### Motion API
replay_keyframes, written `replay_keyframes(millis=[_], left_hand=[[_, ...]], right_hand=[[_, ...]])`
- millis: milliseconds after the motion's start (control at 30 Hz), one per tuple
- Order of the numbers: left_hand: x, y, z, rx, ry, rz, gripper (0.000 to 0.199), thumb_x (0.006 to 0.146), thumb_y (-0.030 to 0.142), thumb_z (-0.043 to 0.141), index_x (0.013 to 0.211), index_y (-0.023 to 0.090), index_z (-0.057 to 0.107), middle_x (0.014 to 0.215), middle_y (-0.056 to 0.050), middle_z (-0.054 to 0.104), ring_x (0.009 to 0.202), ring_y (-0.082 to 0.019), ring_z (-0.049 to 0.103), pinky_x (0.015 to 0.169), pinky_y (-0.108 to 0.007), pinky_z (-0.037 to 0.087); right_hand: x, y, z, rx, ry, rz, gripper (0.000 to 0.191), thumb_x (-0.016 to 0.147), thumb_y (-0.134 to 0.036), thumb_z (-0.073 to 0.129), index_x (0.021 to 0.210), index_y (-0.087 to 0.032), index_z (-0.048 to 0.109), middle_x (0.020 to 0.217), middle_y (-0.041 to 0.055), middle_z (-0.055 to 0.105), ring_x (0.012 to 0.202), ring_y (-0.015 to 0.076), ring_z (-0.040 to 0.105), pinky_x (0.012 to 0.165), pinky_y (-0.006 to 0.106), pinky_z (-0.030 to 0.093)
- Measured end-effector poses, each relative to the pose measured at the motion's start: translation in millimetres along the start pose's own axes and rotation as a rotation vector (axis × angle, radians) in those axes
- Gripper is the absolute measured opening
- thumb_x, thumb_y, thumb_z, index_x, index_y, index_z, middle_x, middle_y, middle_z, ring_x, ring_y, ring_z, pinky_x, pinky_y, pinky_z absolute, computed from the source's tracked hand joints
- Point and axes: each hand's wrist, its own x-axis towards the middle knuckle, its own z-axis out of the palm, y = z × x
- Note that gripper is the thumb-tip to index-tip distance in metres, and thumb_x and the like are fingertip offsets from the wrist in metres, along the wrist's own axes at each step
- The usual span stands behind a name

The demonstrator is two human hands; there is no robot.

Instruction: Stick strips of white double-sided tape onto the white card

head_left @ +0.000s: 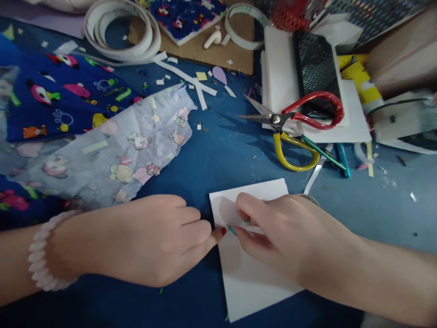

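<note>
- Done, as far as visible: white strips [177, 72] and small scraps lie separated on the blue table [221, 150]; the grey printed cloth [102, 157] has a ragged right end.
- Left undone, by judgement: handling of the white sheet [256, 282] appears unfinished, as both hands are at it; its exposed surface is plain, and the cloth lies apart from it.
- The white sheet lies flat at the near side, right of the grey printed cloth and nearer than the scissors [276, 120].
- Its long axis runs near to far, the far end slanting slightly left.
- Left hand [146, 239]: fingers curled, one red-nailed fingertip at the sheet's left edge; any grip cannot be confirmed.
- Right hand [290, 228]: fingers bent in over the sheet, beside something pale; whether it is gripped cannot be told.
- The scissors rest with blades parted, pointing left.
</note>
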Motion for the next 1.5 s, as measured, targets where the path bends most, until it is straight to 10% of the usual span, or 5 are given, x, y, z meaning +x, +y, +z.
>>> replay_keyframes(millis=[767,1500], left_hand=[[4.3,-3.4,-6.1,-0.037,-0.098,0.011,0.027,0.092,0.014,0.046,0.113,0.011,0.063,0.069,-0.001,0.058,0.055,-0.016,0.046,0.047,-0.034,0.03],[-3.6,-0.9,0.4,-0.032,-0.166,0.008,0.035,0.091,0.019,0.047,0.123,0.013,0.061,0.073,-0.003,0.059,0.058,-0.017,0.045,0.048,-0.035,0.028]], right_hand=[[-25.5,24.6,-4.2,-0.019,0.068,-0.041,0.021,0.084,-0.017,0.058,0.064,-0.02,0.056,0.064,0.0,0.059,0.062,0.0167,0.056,0.057,0.031,0.035],[-19.2,36.9,-7.6,0.224,-0.254,0.098,0.031,0.086,-0.017,0.049,0.056,-0.019,0.056,0.057,-0.0015,0.06,0.052,0.0119,0.052,0.053,0.028,0.026]])
